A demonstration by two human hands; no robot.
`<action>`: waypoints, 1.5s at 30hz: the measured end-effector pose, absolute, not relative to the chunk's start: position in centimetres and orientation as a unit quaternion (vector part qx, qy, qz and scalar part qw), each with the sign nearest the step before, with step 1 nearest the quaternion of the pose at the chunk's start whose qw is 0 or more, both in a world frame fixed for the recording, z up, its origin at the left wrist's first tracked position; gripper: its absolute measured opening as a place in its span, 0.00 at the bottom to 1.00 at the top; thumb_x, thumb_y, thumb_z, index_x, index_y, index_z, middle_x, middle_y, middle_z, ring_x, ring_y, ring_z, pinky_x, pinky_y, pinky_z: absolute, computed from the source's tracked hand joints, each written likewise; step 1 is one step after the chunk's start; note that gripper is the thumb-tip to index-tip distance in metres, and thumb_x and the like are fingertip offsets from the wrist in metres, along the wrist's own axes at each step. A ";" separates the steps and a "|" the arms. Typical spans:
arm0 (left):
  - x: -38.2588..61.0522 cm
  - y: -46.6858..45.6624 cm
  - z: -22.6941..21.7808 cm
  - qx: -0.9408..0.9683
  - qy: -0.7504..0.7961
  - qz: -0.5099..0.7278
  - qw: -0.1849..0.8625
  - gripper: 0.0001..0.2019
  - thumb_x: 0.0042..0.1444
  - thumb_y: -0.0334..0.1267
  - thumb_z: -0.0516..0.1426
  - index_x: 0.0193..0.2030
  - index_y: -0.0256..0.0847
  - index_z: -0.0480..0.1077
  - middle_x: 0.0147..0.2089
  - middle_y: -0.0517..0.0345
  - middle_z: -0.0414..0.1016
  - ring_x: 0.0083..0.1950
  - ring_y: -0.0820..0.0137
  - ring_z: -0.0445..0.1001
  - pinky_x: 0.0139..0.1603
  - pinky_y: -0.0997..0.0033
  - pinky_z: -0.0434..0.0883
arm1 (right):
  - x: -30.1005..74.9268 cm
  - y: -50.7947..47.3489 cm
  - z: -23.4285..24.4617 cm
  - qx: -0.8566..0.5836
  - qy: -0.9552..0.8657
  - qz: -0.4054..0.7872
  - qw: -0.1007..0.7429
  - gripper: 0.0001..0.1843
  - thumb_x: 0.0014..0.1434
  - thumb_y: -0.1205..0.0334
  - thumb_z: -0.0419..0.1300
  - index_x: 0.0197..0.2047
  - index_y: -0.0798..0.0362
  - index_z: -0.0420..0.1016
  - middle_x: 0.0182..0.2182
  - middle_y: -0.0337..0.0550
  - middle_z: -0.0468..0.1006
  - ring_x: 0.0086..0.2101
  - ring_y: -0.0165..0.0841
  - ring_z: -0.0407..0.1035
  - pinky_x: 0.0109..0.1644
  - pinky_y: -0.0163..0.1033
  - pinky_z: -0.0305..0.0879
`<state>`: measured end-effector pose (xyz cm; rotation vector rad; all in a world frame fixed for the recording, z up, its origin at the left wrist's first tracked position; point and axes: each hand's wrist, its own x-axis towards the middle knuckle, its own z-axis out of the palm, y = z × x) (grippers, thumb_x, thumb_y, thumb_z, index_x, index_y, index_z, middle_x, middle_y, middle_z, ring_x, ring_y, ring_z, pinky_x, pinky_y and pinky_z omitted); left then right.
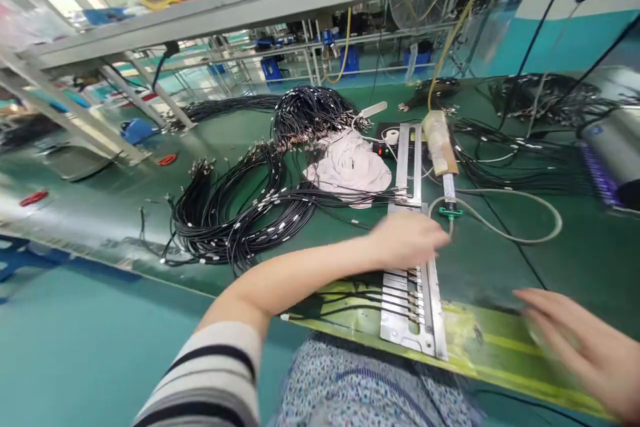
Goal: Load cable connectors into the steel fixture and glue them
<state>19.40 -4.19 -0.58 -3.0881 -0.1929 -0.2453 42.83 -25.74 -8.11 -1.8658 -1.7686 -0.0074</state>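
Observation:
My left hand (407,240) reaches across the slotted metal fixture (397,330), its fingers curled together over the upper middle part. Whatever they grip there is hidden under the hand. Several black cables (355,309) lie side by side across the fixture below my hand, their metal ends on its right side. To the right, apart from the fixture, my right hand (583,347) is blurred, with its fingers stretched out and nothing visible in them. Just above my left hand a white-bodied tool with a tape-wrapped part (440,143) lies beside a second slotted metal plate (410,160).
Bundled black cables (245,220) spread over the green bench mat, beside a crumpled pale cloth (350,163). A pale hose (555,213) loops at right near a grey device (617,147). Red-handled tools (34,198) lie far left. A metal shelf (250,0) spans above.

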 end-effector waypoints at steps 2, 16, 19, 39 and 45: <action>14.5 0.0 -1.4 -0.975 -0.213 -0.056 0.028 0.34 0.48 0.49 0.61 0.60 0.42 0.58 0.57 0.45 0.65 0.56 0.57 0.65 0.53 0.58 0.63 | 39.1 -24.1 -7.6 -0.641 -0.723 0.014 0.256 0.13 0.60 0.57 0.50 0.46 0.42 0.71 0.44 0.46 0.76 0.42 0.39 0.73 0.45 0.43 0.72; 11.6 7.0 -6.3 -0.931 -0.346 -0.109 0.041 0.20 0.61 0.43 0.50 0.59 0.43 0.58 0.62 0.46 0.57 0.60 0.54 0.56 0.56 0.53 0.56 | 31.1 -20.0 -6.3 -0.637 -0.720 0.024 0.273 0.13 0.61 0.65 0.48 0.43 0.51 0.72 0.42 0.47 0.76 0.42 0.35 0.72 0.44 0.39 0.72; 12.1 5.3 -6.1 -0.943 -0.307 -0.124 0.035 0.20 0.58 0.41 0.55 0.56 0.43 0.61 0.60 0.44 0.59 0.59 0.52 0.56 0.54 0.52 0.57 | 30.9 -18.2 -5.7 -0.655 -0.697 0.049 0.289 0.13 0.61 0.65 0.48 0.42 0.50 0.72 0.40 0.46 0.77 0.41 0.35 0.72 0.45 0.41 0.71; 8.0 6.9 2.0 -0.799 -0.329 -0.457 -0.210 0.07 0.60 0.37 0.49 0.34 0.37 0.65 0.34 0.59 0.66 0.30 0.75 0.64 0.33 0.76 0.65 | 31.1 -11.7 -0.7 -0.635 -0.651 0.136 0.394 0.14 0.58 0.54 0.53 0.43 0.50 0.73 0.37 0.46 0.78 0.36 0.37 0.73 0.42 0.44 0.71; 7.2 5.6 3.0 -0.806 -0.276 -0.451 -0.264 0.08 0.54 0.36 0.54 0.41 0.39 0.66 0.35 0.61 0.68 0.26 0.78 0.62 0.29 0.78 0.64 | 23.3 -2.5 10.5 -0.522 -0.709 0.147 0.451 0.22 0.53 0.55 0.58 0.49 0.57 0.69 0.22 0.37 0.73 0.23 0.29 0.66 0.25 0.34 0.64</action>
